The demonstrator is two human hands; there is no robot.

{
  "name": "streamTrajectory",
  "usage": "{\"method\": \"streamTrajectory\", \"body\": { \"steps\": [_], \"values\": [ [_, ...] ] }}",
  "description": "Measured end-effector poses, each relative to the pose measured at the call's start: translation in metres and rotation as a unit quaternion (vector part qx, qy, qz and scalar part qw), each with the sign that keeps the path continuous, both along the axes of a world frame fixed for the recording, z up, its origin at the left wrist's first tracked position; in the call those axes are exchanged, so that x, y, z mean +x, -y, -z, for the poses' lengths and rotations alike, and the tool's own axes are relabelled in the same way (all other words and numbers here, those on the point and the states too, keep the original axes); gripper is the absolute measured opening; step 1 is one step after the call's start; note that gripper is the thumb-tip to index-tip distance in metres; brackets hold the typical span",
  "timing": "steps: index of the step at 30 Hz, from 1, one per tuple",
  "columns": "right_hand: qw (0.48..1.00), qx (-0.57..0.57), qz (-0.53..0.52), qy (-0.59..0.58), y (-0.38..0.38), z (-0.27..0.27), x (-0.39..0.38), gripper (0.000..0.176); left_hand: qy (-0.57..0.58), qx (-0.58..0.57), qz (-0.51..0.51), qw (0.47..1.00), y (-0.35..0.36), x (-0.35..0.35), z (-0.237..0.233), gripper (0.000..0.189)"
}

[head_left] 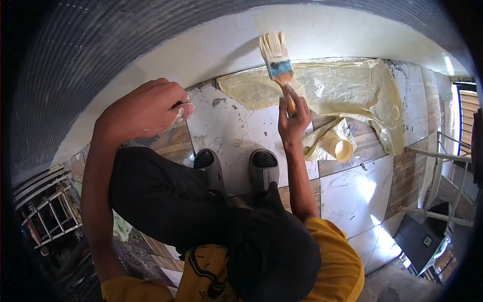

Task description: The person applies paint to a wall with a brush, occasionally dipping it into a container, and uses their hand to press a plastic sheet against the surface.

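A paintbrush with pale bristles, a blue band and a wooden handle is in my right hand, its bristles pointing up at the white wall. Whether the bristles touch the wall I cannot tell. My left hand is closed near the wall on the left, its fingertips smeared with white; anything inside the fingers is hidden. Below and right of the brush, a crumpled yellowish sheet lies along the foot of the wall. A cream cup-like container lies or leans beside the sheet's lower edge.
Marble-look and wood-look tiles cover the floor, with grey flecks. Both my slippers rest on it. A metal frame and a black panel are at the right. A metal rack stands at the left.
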State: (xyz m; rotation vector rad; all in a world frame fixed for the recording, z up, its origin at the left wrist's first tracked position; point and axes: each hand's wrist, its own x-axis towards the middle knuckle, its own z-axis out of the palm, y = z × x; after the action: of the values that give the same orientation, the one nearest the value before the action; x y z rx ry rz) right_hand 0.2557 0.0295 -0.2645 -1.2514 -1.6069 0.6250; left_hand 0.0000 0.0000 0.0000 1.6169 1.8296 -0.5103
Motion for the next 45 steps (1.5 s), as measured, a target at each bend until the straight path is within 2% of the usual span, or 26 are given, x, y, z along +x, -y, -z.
{"method": "streamTrajectory", "body": {
  "steps": [2,3,5,6,10,11,13,16,19,21,23,24,26,29,31,34,35,37,38,40,41,42,43,45],
  "values": [
    [0.995,0.1,-0.002,-0.029,0.01,-0.006,0.01,0.034,0.003,-0.016,0.004,1.0,0.0,0.003,0.005,0.036],
    [0.99,0.132,0.001,-0.055,-0.017,-0.011,-0.014,0.034,-0.023,0.016,0.006,1.0,-0.007,-0.004,-0.003,0.036],
    [0.984,0.174,-0.017,-0.009,-0.018,-0.038,-0.015,0.035,-0.014,0.007,-0.003,1.0,-0.008,0.004,-0.003,0.038],
    [0.995,0.101,0.003,-0.022,-0.016,-0.042,-0.019,0.034,-0.009,0.0,-0.001,1.0,-0.007,0.007,-0.001,0.038],
    [0.999,0.034,0.005,0.008,-0.022,-0.01,-0.024,0.033,0.001,0.018,0.016,1.0,-0.003,0.004,0.001,0.037],
    [0.996,0.087,-0.006,0.02,-0.017,-0.007,-0.02,0.034,0.018,0.036,0.03,0.999,-0.001,0.001,0.001,0.037],
    [1.0,0.02,0.003,0.0,0.002,-0.008,-0.012,0.031,0.016,0.016,0.018,1.0,-0.002,-0.001,-0.003,0.037],
    [0.995,0.084,-0.004,-0.052,0.006,-0.023,-0.01,0.032,0.01,-0.005,0.004,1.0,-0.004,-0.003,-0.004,0.037],
    [0.994,0.104,-0.015,-0.033,-0.011,-0.042,-0.025,0.033,0.011,0.008,0.011,1.0,-0.004,-0.003,0.0,0.036],
    [1.0,0.021,-0.012,0.019,-0.022,-0.017,-0.032,0.039,0.015,0.021,0.02,0.999,-0.002,-0.006,0.002,0.035],
    [0.997,0.039,-0.02,0.064,-0.015,0.005,-0.03,0.04,0.062,0.048,0.052,0.996,0.001,-0.014,0.005,0.032],
    [0.997,0.043,-0.02,0.062,-0.006,0.01,-0.025,0.04,0.059,0.053,0.052,0.995,0.0,-0.015,0.002,0.032],
    [0.999,0.02,-0.021,-0.026,0.016,0.014,-0.014,0.038,0.034,0.002,0.025,0.999,-0.002,-0.014,0.0,0.032],
    [0.997,0.06,-0.036,-0.02,0.021,-0.029,-0.01,0.037,0.0,-0.019,0.01,1.0,-0.007,-0.011,0.0,0.029],
    [0.993,0.111,-0.025,-0.02,0.0,-0.041,-0.021,0.038,0.007,-0.006,0.018,1.0,-0.007,-0.009,0.006,0.028],
    [0.999,-0.018,-0.009,0.036,-0.023,0.007,-0.025,0.026,0.029,-0.006,0.03,0.999,-0.012,-0.009,0.008,0.026],
    [0.999,-0.013,-0.004,0.033,-0.017,0.028,-0.016,0.026,0.045,-0.025,0.039,0.998,-0.015,-0.009,0.007,0.026],
    [0.992,-0.047,-0.012,0.119,0.002,0.055,-0.003,0.025,0.039,-0.039,0.048,0.997,-0.017,-0.012,0.008,0.027],
    [0.993,-0.048,-0.005,0.112,0.014,0.051,-0.001,0.025,0.04,-0.062,0.048,0.996,-0.016,-0.014,0.009,0.027],
    [0.998,-0.057,0.004,-0.003,0.032,0.032,0.005,0.026,0.025,-0.054,0.039,0.997,-0.014,-0.018,0.012,0.026],
    [0.998,-0.065,0.01,-0.003,0.029,0.022,0.004,0.026,0.017,-0.049,0.027,0.998,-0.011,-0.018,0.015,0.026],
    [1.0,0.014,0.01,-0.004,0.019,0.007,-0.002,0.027,0.019,-0.059,0.034,0.998,-0.008,-0.018,0.019,0.026],
    [0.995,0.098,0.011,-0.006,0.006,0.001,-0.007,0.028,0.035,-0.016,0.05,0.998,-0.007,-0.017,0.022,0.025],
    [0.998,0.027,0.025,0.042,-0.022,0.008,-0.016,0.034,0.049,0.027,0.072,0.996,-0.009,-0.017,0.026,0.024]
  ]
}}
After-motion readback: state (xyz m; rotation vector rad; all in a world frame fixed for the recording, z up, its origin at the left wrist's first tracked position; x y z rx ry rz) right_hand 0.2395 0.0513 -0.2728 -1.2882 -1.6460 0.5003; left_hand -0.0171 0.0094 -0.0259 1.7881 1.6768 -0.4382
